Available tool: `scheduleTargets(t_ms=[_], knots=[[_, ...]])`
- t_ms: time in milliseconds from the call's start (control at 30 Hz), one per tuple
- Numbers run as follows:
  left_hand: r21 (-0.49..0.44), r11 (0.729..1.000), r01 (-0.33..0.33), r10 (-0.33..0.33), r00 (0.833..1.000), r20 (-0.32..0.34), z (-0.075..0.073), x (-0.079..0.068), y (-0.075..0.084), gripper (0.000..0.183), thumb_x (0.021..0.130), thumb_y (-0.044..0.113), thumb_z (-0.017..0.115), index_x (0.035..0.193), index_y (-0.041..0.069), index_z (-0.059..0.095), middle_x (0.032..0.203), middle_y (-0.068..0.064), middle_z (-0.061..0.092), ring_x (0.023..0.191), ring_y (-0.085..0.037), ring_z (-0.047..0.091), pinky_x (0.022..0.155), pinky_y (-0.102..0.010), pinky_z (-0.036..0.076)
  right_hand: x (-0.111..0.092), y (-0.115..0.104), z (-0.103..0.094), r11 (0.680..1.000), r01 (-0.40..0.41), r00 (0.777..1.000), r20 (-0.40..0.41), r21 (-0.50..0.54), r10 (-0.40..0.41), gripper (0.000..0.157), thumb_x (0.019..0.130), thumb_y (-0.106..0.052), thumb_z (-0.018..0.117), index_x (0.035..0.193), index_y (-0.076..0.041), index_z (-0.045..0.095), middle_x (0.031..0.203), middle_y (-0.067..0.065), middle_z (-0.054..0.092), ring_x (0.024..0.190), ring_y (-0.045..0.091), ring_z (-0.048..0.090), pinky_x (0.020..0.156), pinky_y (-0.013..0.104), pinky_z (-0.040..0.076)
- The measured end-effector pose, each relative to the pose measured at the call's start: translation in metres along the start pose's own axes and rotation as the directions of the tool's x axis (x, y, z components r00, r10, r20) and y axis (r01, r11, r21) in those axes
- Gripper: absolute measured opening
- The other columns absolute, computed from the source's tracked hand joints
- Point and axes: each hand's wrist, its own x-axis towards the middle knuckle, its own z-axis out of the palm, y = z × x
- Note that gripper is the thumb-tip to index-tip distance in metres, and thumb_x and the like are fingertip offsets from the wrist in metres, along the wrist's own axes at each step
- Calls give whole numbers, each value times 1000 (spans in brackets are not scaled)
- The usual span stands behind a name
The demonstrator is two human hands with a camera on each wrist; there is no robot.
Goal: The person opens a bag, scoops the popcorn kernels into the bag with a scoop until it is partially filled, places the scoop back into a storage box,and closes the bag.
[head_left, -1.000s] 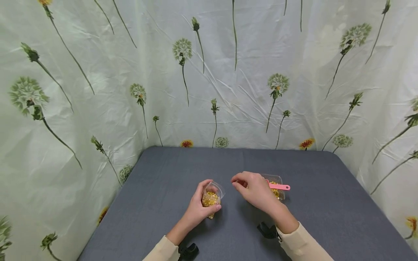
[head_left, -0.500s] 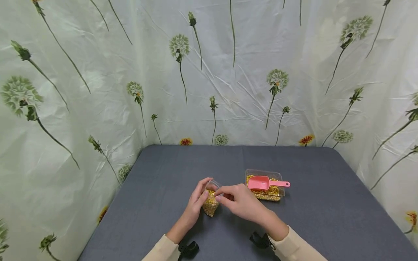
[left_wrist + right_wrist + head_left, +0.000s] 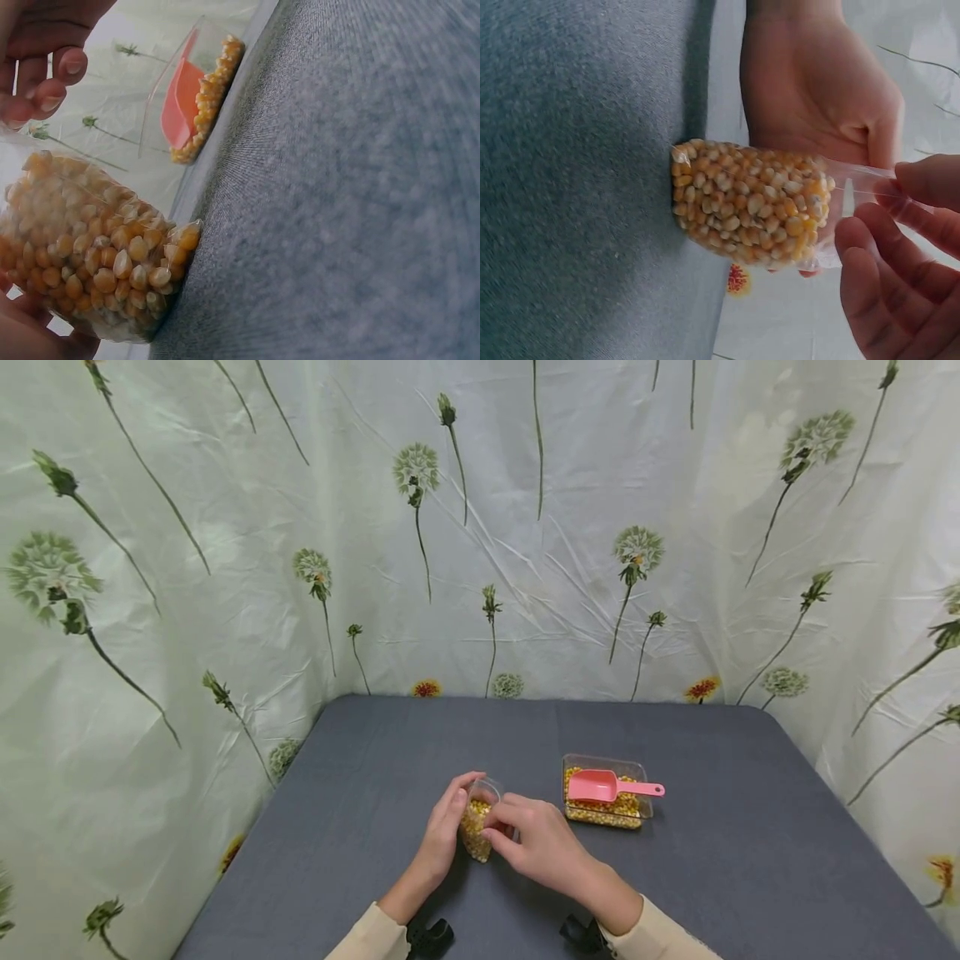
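Note:
A clear plastic bag (image 3: 476, 837) filled with yellow corn kernels (image 3: 750, 206) stands upright in front of me, its bottom at the table's surface. My left hand (image 3: 438, 835) holds the bag from the left side, fingers behind it. With thumb and forefinger my right hand (image 3: 538, 842) pinches the bag's upper edge on the right, as the right wrist view shows. Its other fingers are curled below the pinch. Above the kernels the bag's top is bare, see-through plastic. The right fingers cover part of the bag in the head view.
Right of the hands stands a clear rectangular container (image 3: 641, 768) with more corn kernels. A pink scoop (image 3: 596, 785) lies on the kernels, its handle over the right rim. The grey table (image 3: 420, 735) ends at a dandelion-print curtain (image 3: 525, 527).
My right hand has come left from beside the container to the bag and now pinches its edge. The left thumb has shifted upward on the bag. Container and scoop have stayed put.

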Motion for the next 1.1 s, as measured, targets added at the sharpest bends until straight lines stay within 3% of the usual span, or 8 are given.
scheduleTargets(t_ms=[200, 433, 767, 933, 1100], knots=[[-15, 998, 58, -59, 996, -60, 1, -1, 2, 29, 111, 16, 36, 131, 11, 56, 113, -11, 65, 109, -26, 60, 92, -30, 46, -2, 0, 4, 997, 76, 996, -51, -32, -77, 10, 90, -13, 77, 86, -19, 70, 80, -16, 56, 68, -5, 53, 60, 10, 41], [-12, 998, 59, -60, 995, -84, 3, 1, 6, 24, 109, 8, 40, 127, 0, 55, 105, -20, 64, 100, -34, 61, 84, -31, 50, -1, 0, 2, 989, 120, 990, -58, -86, -126, 10, 88, -11, 78, 86, -18, 70, 81, -14, 55, 65, -1, 54, 58, 10, 39], [-13, 1000, 23, -25, 994, -106, 3, 4, 38, 19, 106, 3, 47, 117, -8, 57, 94, -25, 61, 86, -33, 60, 72, -28, 48, 4, 2, -8, 979, 146, 989, 5, -142, -147, 12, 89, -13, 78, 87, -19, 69, 84, -13, 54, 63, -5, 43, 54, 10, 34], [7, 1000, 0, 1, 988, -155, 3, 4, 37, 13, 102, 0, 54, 111, -8, 59, 93, -22, 64, 85, -26, 64, 73, -28, 51, 6, 6, -16, 981, 157, 988, 23, -116, -155, 11, 89, -10, 78, 88, -18, 70, 85, -12, 56, 65, -5, 46, 57, 9, 37], [-23, 999, 37, -40, 984, -172, 1, 3, 32, 12, 100, 0, 57, 109, -9, 60, 96, -22, 64, 88, -23, 64, 75, -28, 51, 6, 10, -23, 976, 181, 983, 25, -125, -179, 13, 87, -7, 80, 88, -16, 71, 87, -11, 58, 69, -3, 51, 61, 11, 42]])
